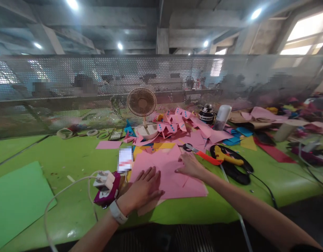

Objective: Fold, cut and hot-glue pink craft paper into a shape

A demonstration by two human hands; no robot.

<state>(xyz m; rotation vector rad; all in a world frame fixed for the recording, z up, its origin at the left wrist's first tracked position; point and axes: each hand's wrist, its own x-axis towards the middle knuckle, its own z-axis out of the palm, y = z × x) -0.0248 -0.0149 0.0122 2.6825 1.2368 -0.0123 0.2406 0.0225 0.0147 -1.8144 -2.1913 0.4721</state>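
My left hand (144, 189) lies flat with fingers stretched out on a large pink paper sheet (169, 175) on the green table (69, 164). A white band sits on that wrist. My right hand (189, 165) rests on the same sheet farther back, fingers extended and pressing the paper. Just beyond the right hand lies a pair of orange-handled scissors (203, 155). A pile of pink paper cut-outs with blue dots (177, 126) is heaped behind the sheet.
A small desk fan (142, 105) stands at the back centre. A purple power strip with white plugs (106, 187) and a white cable lies at my left. A green sheet (17, 199) is at the far left. A glue gun (228, 157), a bottle (222, 117) and a perforated metal screen (98, 84) are behind.
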